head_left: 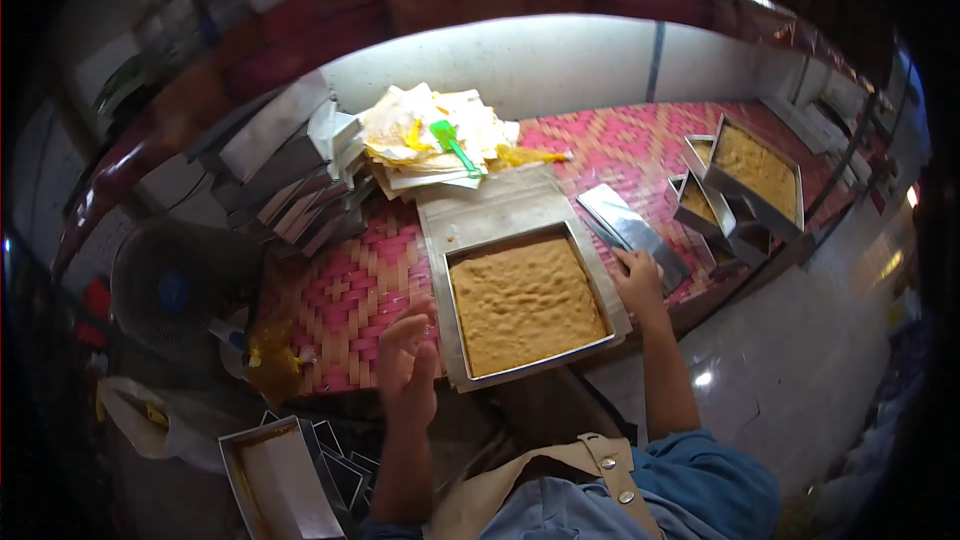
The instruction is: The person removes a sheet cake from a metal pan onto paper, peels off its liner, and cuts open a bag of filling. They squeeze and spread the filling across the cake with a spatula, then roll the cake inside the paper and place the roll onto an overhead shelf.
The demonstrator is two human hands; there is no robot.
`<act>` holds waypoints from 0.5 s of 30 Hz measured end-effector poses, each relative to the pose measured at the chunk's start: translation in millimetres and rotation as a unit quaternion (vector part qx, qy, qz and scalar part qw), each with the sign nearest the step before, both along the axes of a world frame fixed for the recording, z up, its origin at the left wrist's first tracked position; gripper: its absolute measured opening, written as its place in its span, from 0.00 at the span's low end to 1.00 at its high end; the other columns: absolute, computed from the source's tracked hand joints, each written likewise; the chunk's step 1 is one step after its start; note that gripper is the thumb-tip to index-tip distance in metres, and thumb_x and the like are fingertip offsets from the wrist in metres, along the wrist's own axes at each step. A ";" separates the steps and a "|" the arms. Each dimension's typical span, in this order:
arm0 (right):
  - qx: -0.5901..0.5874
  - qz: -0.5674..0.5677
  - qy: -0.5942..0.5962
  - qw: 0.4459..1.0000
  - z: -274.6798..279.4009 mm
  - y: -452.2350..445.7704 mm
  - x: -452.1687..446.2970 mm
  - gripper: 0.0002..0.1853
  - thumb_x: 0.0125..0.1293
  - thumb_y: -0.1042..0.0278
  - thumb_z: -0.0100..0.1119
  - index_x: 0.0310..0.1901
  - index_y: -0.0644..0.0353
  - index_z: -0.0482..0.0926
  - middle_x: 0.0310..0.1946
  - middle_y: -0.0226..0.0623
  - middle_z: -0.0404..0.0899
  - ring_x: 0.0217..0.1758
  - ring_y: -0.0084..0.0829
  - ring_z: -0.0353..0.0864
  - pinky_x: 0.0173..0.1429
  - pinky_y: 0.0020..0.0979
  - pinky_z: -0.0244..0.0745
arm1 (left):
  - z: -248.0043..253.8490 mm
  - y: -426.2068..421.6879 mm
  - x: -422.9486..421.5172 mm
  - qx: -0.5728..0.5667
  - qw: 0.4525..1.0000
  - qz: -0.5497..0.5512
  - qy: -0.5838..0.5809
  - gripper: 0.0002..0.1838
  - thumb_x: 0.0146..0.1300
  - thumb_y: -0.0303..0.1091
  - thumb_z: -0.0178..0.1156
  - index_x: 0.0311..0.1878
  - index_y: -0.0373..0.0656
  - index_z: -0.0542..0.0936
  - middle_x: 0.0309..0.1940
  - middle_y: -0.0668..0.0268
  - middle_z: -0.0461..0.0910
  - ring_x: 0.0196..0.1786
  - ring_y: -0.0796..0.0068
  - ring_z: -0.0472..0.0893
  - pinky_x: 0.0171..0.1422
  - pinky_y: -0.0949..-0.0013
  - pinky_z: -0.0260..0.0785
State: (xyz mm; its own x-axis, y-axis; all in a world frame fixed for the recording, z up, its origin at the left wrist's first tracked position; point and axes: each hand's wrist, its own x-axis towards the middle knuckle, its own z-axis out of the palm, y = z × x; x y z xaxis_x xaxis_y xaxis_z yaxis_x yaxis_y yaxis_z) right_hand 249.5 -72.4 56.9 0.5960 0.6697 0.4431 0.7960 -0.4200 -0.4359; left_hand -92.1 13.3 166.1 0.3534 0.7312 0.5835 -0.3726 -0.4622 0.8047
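Note:
A square metal pan of golden-brown cake (525, 305) rests on a sheet of brown paper (490, 202) in front of me. Left of the pan, my left hand (407, 360) is raised with its fingers apart and holds nothing. My right hand (640, 278) is at the pan's right side, its fingers closed around a thin dark handle or tool whose end lies by a shiny metal piece (622, 218). What exactly the fingers grip is too small to make out.
Stacked papers (400, 140) with a green spatula (455, 148) lie at the back. Several cake pans (757, 175) stand at the right. Metal pans (290, 180) are piled at the left. An empty pan (285, 485) sits lower left, near a plastic bag (275, 365).

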 end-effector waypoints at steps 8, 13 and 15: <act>0.270 0.124 0.126 0.946 -15.9 -27.7 -24.3 0.08 0.60 0.74 0.58 0.39 0.67 0.80 0.31 0.41 0.77 0.35 0.34 0.76 0.41 0.32 0.71 | 198.0 -92.0 -15.2 0.443 0.887 -0.030 -0.125 0.13 0.67 0.48 0.51 0.49 0.54 0.74 0.51 0.67 0.78 0.54 0.70 0.77 0.59 0.72 0.68; 0.209 0.047 0.128 0.968 -11.2 -77.1 -39.5 0.07 0.59 0.79 0.55 0.39 0.66 0.78 0.34 0.39 0.76 0.39 0.33 0.75 0.46 0.30 0.70 | 223.3 -111.1 -3.5 0.547 0.833 -0.004 -0.088 0.14 0.67 0.48 0.51 0.49 0.54 0.74 0.51 0.67 0.78 0.53 0.70 0.76 0.59 0.72 0.68; 0.211 0.069 0.102 0.970 -13.0 -93.1 -38.6 0.06 0.59 0.80 0.54 0.38 0.66 0.78 0.34 0.39 0.75 0.40 0.33 0.75 0.48 0.30 0.70 | 218.8 -112.4 -3.0 0.549 0.832 -0.004 -0.080 0.14 0.67 0.48 0.51 0.49 0.54 0.74 0.51 0.67 0.78 0.53 0.70 0.76 0.59 0.72 0.68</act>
State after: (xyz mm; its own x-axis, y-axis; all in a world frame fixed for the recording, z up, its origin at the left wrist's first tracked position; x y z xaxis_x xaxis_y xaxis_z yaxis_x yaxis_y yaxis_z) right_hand 210.9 -165.5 43.9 0.6178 0.5337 0.5774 0.7114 -0.0667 -0.6996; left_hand -95.2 -99.1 385.0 0.2095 -0.2758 0.9381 -0.4415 -0.8827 -0.1609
